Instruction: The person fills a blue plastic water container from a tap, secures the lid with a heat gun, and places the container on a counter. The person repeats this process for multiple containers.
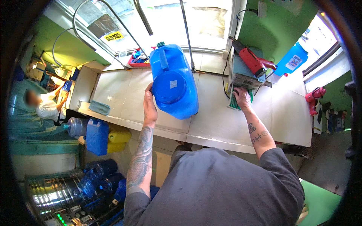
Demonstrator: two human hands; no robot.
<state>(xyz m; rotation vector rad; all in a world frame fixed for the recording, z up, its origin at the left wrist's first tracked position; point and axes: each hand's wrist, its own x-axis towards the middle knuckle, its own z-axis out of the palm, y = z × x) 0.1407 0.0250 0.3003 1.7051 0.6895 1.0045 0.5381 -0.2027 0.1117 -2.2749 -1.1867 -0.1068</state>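
A blue plastic water container stands on the white tiled counter, with a round blue lid, a moulded handle and a small green-capped spout. Against the left side of the container, by the lid, rests my left hand, its palm turned to the wall of the jug. My right hand reaches into a holder of green items at the front of a stacked rack; its fingertips are partly hidden, so a grasp cannot be told. Above it, a red heat gun lies on the rack.
A red basket of small items sits by the window, near metal pipes. A folded cloth lies at the counter's left edge. Blue and yellow containers stand below. Another person works at far left. A blue jug stands back right.
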